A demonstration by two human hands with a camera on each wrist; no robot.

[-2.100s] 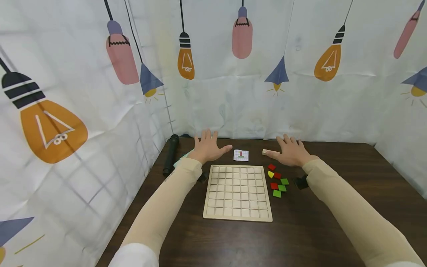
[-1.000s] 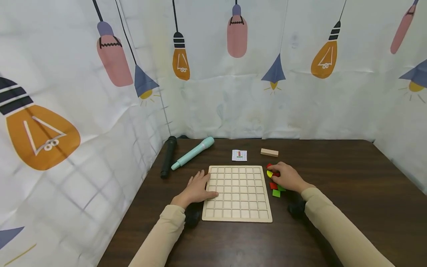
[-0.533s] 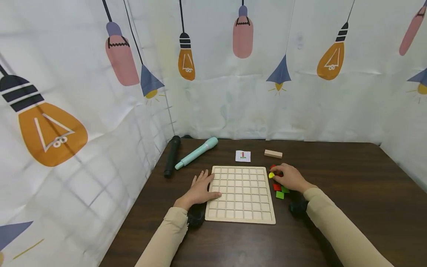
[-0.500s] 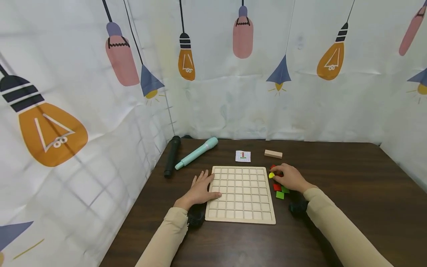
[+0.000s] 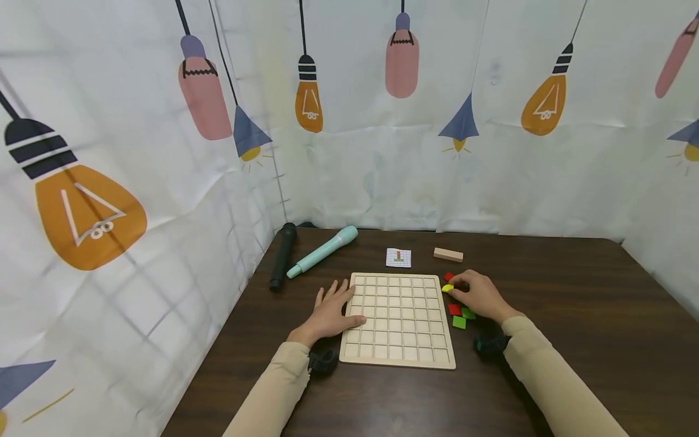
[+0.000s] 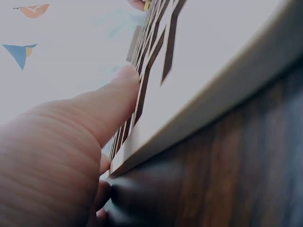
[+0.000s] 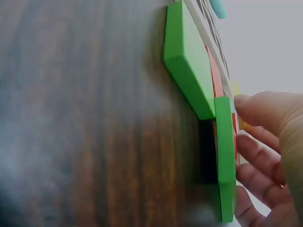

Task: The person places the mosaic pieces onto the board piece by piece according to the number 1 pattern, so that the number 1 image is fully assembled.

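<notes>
A square wooden grid board [image 5: 398, 321] lies on the dark table. My left hand [image 5: 327, 314] rests at its left edge with fingers extended; in the left wrist view the thumb [image 6: 106, 106] lies on top of the board. Off the board's right side, my right hand [image 5: 480, 295] pinches a small yellow quarter-circle tile [image 5: 447, 288] between thumb and forefinger, and the tile is tilted. Beside and below that hand are a red tile [image 5: 455, 309] and green tiles [image 5: 459, 322], while another red tile [image 5: 449, 277] lies just behind. The hand hides part of the pile.
Behind the board lie a small printed pattern card [image 5: 398, 257] and a plain wooden block [image 5: 448, 254]. A mint-green microphone-shaped stick [image 5: 323, 251] and a black one [image 5: 283, 257] are at the back left. A lamp-print curtain [image 5: 360, 182] hangs behind the table.
Both hands came back from being spread flat near the table's far edge. The left settled on the board's edge; the right reached the tiles and took hold of the yellow tile, now tilted.
</notes>
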